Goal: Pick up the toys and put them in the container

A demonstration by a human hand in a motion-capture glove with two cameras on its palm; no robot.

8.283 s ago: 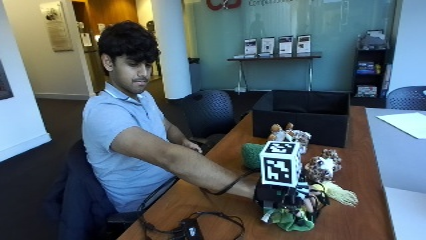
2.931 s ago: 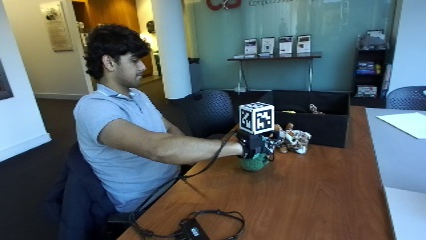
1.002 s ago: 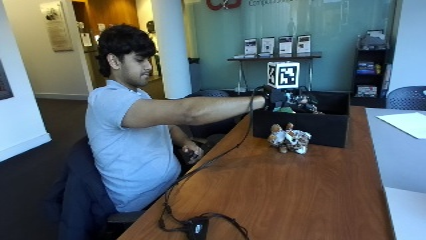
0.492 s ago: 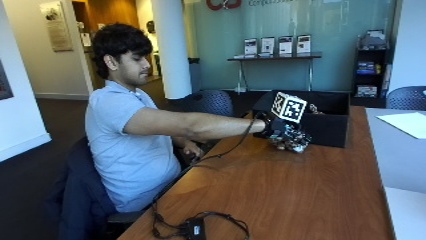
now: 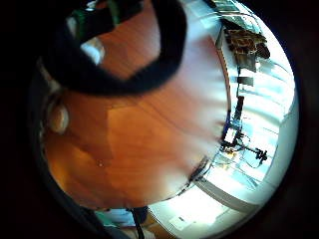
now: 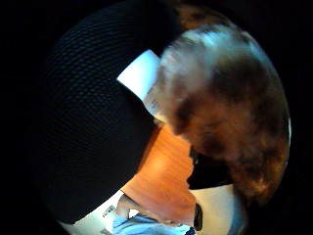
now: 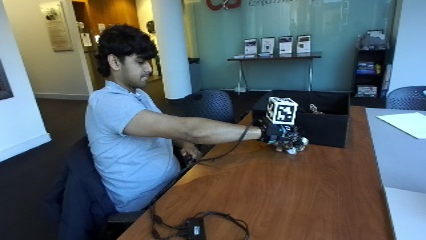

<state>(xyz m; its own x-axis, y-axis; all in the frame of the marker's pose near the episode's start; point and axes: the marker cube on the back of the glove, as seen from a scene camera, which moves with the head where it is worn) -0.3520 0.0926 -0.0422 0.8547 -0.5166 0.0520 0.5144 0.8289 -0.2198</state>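
A person sits at the left of the outside view with the right arm stretched across the wooden bench [image 7: 299,195] toward the upper right of the frame. The gloved right hand [image 7: 274,134] is down at a small brown and white plush toy [image 7: 293,144] that lies on the bench just in front of the black container [image 7: 319,120]. The container stands open-topped at the far end of the bench, right of centre in the frame, and something of another toy [image 7: 313,108] peeks above its rim.

In the thumb side palm view the mottled brown and white toy [image 6: 230,107] fills much of the frame, close against the palm, with a white tag [image 6: 142,73] beside the black glove fabric. The little finger side palm view shows mostly bare bench [image 5: 149,134] under a black strap.

Whether the fingers are curled on the toy or only over it I cannot tell from these views

A black cable and a small box [image 7: 194,227] lie at the near, lower left part of the bench
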